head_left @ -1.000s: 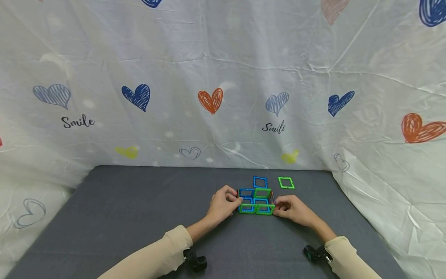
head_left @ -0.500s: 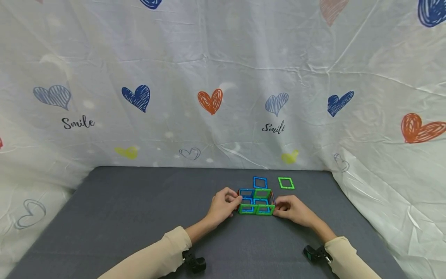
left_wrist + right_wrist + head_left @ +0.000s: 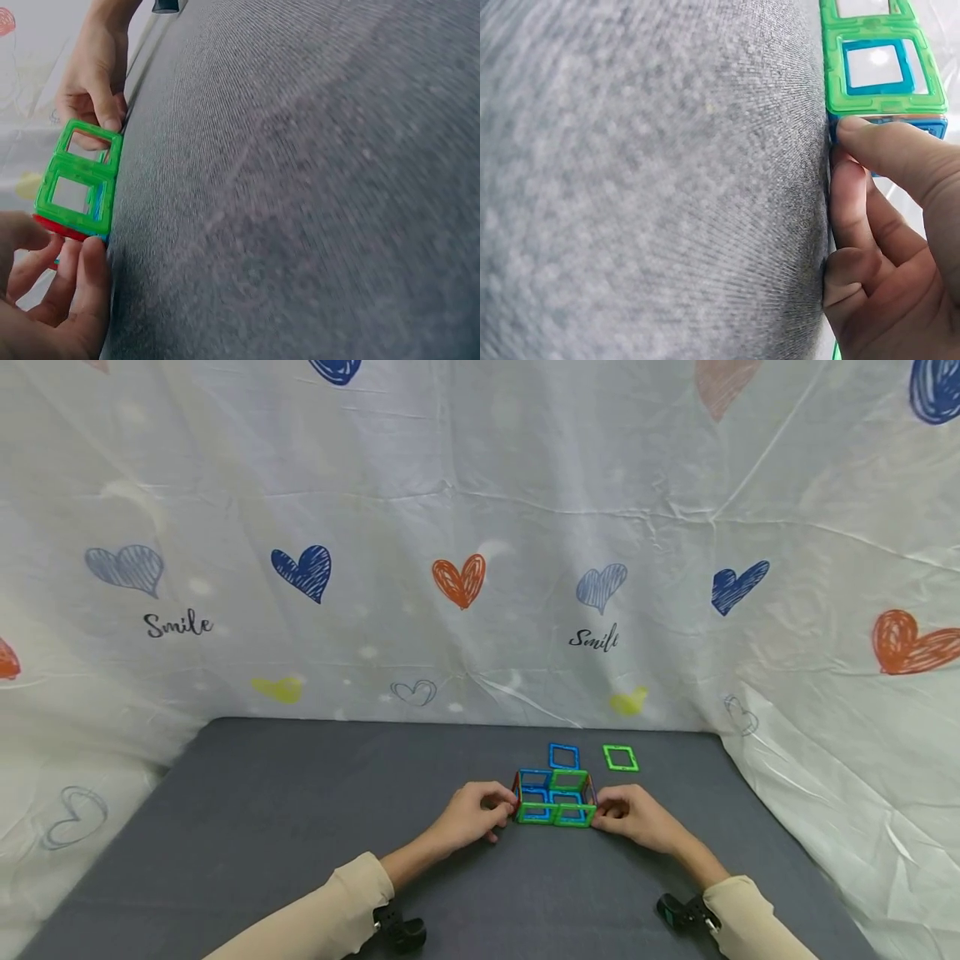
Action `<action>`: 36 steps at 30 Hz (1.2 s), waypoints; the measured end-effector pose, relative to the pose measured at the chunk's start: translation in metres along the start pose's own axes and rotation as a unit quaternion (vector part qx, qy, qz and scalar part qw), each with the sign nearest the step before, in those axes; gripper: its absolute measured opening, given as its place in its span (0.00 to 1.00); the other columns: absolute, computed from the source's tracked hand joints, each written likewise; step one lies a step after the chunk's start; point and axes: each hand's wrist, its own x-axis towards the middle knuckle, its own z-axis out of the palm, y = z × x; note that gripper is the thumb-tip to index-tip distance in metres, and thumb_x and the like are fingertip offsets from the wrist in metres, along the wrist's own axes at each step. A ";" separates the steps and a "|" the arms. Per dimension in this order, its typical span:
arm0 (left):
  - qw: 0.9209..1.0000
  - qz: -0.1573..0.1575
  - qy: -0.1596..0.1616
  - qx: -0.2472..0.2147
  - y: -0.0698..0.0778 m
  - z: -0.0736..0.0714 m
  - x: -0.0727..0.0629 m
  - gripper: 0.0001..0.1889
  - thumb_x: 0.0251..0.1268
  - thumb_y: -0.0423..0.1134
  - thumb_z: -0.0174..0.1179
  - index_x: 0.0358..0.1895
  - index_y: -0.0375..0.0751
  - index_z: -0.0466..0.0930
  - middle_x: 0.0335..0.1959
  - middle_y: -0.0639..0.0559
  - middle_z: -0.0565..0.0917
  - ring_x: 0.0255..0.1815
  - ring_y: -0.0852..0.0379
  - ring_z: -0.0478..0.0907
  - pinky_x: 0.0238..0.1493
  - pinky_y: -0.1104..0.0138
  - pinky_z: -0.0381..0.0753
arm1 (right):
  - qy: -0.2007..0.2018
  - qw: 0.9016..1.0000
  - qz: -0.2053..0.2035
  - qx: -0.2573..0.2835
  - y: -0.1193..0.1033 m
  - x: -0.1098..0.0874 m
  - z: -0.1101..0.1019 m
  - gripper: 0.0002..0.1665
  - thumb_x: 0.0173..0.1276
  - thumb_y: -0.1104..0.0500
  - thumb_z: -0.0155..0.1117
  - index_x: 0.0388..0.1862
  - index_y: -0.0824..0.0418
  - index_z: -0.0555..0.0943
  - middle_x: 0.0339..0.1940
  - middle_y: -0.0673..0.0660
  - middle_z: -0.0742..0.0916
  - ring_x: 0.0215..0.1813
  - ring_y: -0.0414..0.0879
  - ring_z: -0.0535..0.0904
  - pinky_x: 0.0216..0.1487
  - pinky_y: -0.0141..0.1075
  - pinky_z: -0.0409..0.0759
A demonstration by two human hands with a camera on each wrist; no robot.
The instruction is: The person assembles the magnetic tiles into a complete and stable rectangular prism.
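Note:
A low open-topped box of magnetic tiles (image 3: 557, 814) sits on the dark cloth, made of square see-through frames. Its front is two green tiles side by side, with blue and green tiles behind and below. At the left end a red tile (image 3: 60, 227) stands, with my left hand's (image 3: 474, 812) bent fingertips at its edge. My right hand (image 3: 637, 817) holds the other end; its thumb (image 3: 855, 133) presses the lower corner, and its other fingers curl beneath the thumb. Part of each end is hidden by fingers.
A loose blue square tile (image 3: 564, 757) lies just behind the box, and a loose green square tile (image 3: 621, 758) lies to its right. A white curtain (image 3: 375, 610) printed with hearts hangs behind the dark cloth-covered table (image 3: 322, 802).
My left hand has drawn slightly left and down, its thumb no longer overlapping the box's left end. The right hand stays at the right end. The head view has shifted slightly.

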 end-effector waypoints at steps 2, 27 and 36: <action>1.000 0.005 -0.016 0.021 0.000 -0.001 -0.001 0.08 0.71 0.30 0.61 0.49 0.39 0.86 0.35 0.52 0.85 0.27 0.54 0.82 0.24 0.63 0.84 | 0.001 1.000 -0.004 -0.002 0.000 0.000 0.000 0.03 0.70 0.67 0.69 0.38 0.60 0.85 0.32 0.52 0.86 0.30 0.43 0.82 0.31 0.35 0.80; 0.995 0.033 -0.039 0.083 0.003 -0.002 0.009 0.06 0.68 0.32 0.68 0.45 0.37 0.85 0.29 0.57 0.85 0.16 0.57 0.79 0.22 0.66 0.81 | -0.005 1.000 0.017 -0.001 -0.002 0.001 -0.009 0.06 0.68 0.66 0.72 0.42 0.60 0.86 0.35 0.53 0.87 0.34 0.45 0.83 0.34 0.36 0.81; 0.996 0.041 -0.042 0.073 0.000 -0.004 0.009 0.06 0.68 0.32 0.68 0.45 0.38 0.85 0.30 0.55 0.85 0.16 0.58 0.78 0.21 0.66 0.81 | 0.036 0.999 -0.016 -0.020 0.016 -0.004 -0.032 0.08 0.69 0.66 0.71 0.46 0.65 0.86 0.39 0.57 0.88 0.37 0.47 0.84 0.36 0.35 0.82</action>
